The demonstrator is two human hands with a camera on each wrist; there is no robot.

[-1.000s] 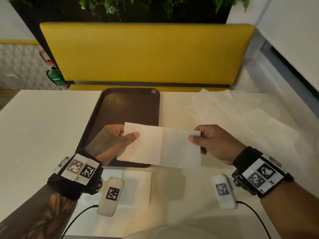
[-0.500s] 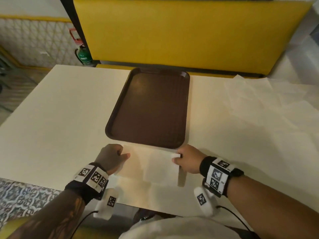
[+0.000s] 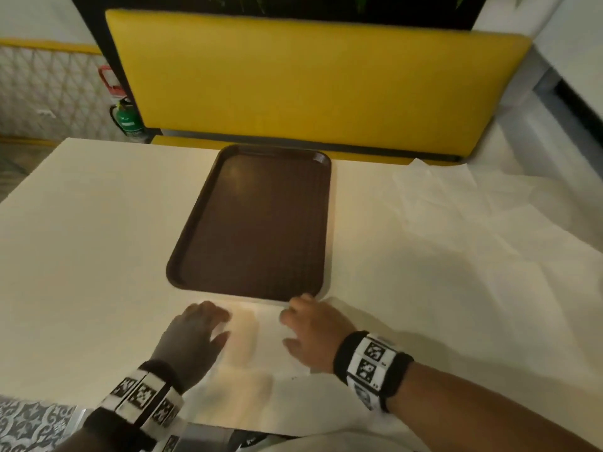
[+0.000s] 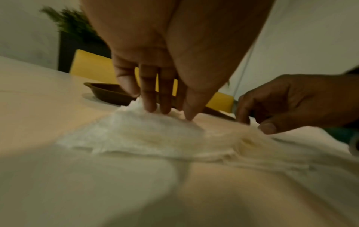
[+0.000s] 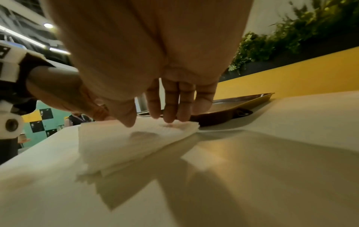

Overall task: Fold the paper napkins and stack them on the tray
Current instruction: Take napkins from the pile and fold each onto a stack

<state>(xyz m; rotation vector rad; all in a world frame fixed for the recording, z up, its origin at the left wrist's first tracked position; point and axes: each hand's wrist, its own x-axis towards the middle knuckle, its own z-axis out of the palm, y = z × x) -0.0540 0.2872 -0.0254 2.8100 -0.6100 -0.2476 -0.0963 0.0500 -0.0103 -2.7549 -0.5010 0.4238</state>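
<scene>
A white paper napkin (image 3: pixel 257 331) lies flat on the cream table, just in front of the near edge of the brown tray (image 3: pixel 254 223). My left hand (image 3: pixel 208 324) presses its left part with straight fingers (image 4: pixel 151 106). On the napkin's right part my right hand (image 3: pixel 300 318) rests spread, its fingertips (image 5: pixel 169 116) pushing down on the paper (image 5: pixel 136 141). The left wrist view is blurred, with the right hand (image 4: pixel 281 104) at its right edge and its thumb on the napkin (image 4: pixel 145 135). Nothing lies in the tray.
A heap of loose unfolded napkins (image 3: pixel 489 223) covers the right side of the table. A pale folded sheet (image 3: pixel 241 386) lies near the table's front edge. A yellow bench back (image 3: pixel 310 86) stands behind the table.
One second ago both hands pinched the napkin up in the air over the tray's near end. It has come down onto the table, and the hands now press flat on it.
</scene>
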